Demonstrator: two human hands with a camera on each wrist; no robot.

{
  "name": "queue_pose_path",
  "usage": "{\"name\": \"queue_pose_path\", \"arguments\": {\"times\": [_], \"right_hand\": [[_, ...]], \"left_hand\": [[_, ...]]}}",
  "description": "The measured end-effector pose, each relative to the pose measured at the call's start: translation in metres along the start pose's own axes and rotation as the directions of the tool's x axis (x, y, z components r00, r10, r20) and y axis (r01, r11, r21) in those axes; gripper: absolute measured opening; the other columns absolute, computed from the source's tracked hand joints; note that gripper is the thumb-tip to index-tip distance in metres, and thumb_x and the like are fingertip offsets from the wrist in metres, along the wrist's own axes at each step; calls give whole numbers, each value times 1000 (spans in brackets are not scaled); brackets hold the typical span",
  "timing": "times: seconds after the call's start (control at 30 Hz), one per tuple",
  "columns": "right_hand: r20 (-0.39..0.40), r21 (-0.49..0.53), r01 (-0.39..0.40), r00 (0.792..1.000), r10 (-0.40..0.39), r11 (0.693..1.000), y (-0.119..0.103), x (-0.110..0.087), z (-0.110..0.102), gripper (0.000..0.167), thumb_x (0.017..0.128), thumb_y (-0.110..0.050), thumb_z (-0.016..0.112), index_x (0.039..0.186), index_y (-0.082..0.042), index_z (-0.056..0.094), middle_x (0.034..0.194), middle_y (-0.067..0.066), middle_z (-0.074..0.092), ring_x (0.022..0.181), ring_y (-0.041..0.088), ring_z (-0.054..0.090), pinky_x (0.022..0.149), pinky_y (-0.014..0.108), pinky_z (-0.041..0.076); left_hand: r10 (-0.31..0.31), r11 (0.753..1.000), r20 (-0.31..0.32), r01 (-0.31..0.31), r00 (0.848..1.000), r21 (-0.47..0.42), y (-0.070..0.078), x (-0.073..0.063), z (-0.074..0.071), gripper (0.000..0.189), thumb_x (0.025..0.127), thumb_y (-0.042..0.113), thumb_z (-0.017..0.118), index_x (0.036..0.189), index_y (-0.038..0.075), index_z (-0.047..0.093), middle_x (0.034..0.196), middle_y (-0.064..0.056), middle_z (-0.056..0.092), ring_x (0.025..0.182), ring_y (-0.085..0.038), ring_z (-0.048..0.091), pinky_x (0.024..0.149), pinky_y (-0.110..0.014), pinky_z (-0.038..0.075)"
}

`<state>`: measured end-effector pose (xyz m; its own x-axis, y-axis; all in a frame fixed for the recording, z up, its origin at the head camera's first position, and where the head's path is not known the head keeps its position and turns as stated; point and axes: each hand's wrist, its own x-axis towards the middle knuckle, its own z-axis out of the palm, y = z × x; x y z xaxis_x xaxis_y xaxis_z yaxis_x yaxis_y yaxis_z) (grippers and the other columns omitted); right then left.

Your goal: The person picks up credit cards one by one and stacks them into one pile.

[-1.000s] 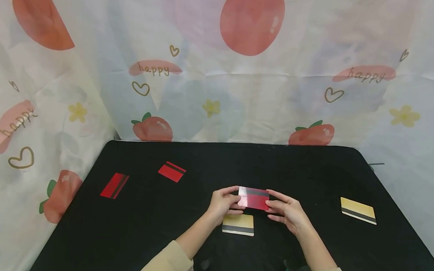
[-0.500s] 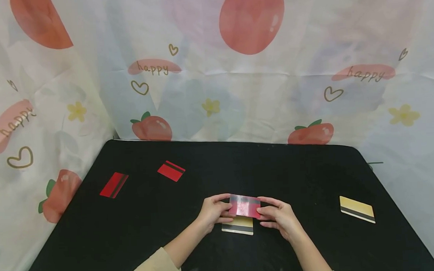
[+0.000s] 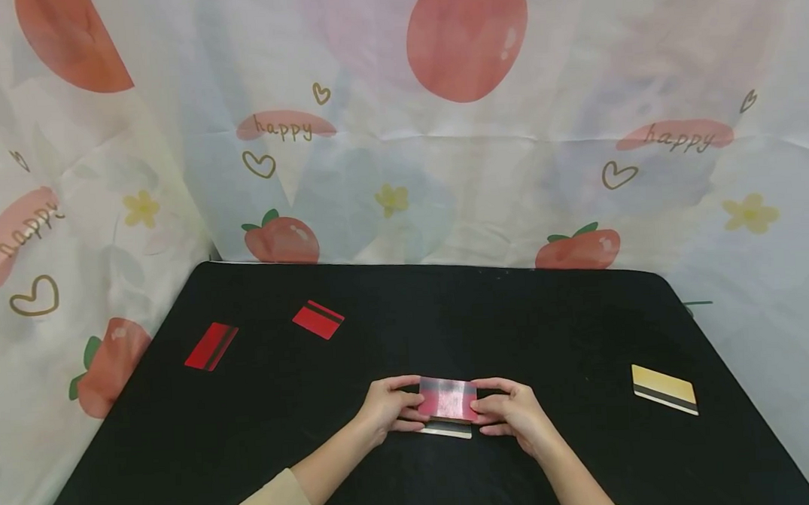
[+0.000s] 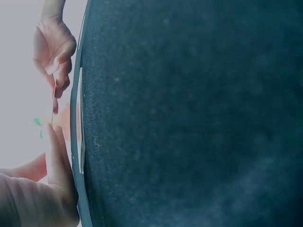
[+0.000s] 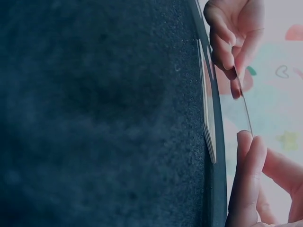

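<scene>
A red card (image 3: 448,398) with a dark stripe, shiny with glare, is held level by both hands. My left hand (image 3: 387,409) pinches its left end. The right hand (image 3: 516,415) pinches the other end between thumb and fingers. In the right wrist view the held card (image 5: 245,106) appears edge-on, raised above the black table. Below it lies a yellow card (image 3: 449,432) with a dark stripe, mostly covered in the head view. From the side this looks like a thin stack of cards (image 5: 206,106).
Two red striped cards, a left one (image 3: 211,347) and a more central one (image 3: 318,319), lie toward the back left of the black table (image 3: 502,323). A yellow striped card (image 3: 664,389) lies at the right. A printed curtain (image 3: 456,182) stands behind the table.
Both hands have brought the red card toward the near side and slightly left. It now covers most of the yellow card. The other cards stay put.
</scene>
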<state>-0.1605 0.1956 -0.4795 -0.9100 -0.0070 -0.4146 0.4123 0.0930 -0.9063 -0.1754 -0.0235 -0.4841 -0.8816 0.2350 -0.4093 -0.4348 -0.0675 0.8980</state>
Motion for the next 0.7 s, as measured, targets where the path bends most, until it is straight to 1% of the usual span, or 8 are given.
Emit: {"name": "queue_pose_path", "arguments": {"times": [0.23,0.4,0.57,0.7], "right_hand": [[30,-22,-1,1000,2,1000,2,-1,0,44,73,-6,72,114,2,58,76,9,69,61,19,66,55,32,56],[35,-25,-4,999,5,1000,3,-1,1,42,73,-4,71,113,3,58,75,9,69,60,18,66,54,31,56],[33,-35,4,999,-2,999,3,-2,3,42,73,-3,72,112,4,59,74,9,69,59,18,66,53,30,56],[27,-48,12,1000,-11,999,4,-2,4,41,73,-3,72,111,5,59,75,9,69,58,18,65,52,30,56]], "left_hand": [[-32,999,5,32,999,9,-4,1,-3,42,81,-2,63,122,-1,55,84,-13,67,63,-24,67,59,-39,56],[-38,999,7,38,999,30,-6,1,-6,40,80,-1,64,120,-1,57,82,-13,67,62,-23,67,58,-39,56],[-24,996,21,22,1000,85,-7,1,-10,37,80,0,65,117,-1,59,85,-13,68,60,-21,67,56,-36,56],[-5,994,31,2,999,106,-7,1,-12,35,80,0,65,114,-2,60,85,-15,68,58,-20,66,54,-35,56]]}}
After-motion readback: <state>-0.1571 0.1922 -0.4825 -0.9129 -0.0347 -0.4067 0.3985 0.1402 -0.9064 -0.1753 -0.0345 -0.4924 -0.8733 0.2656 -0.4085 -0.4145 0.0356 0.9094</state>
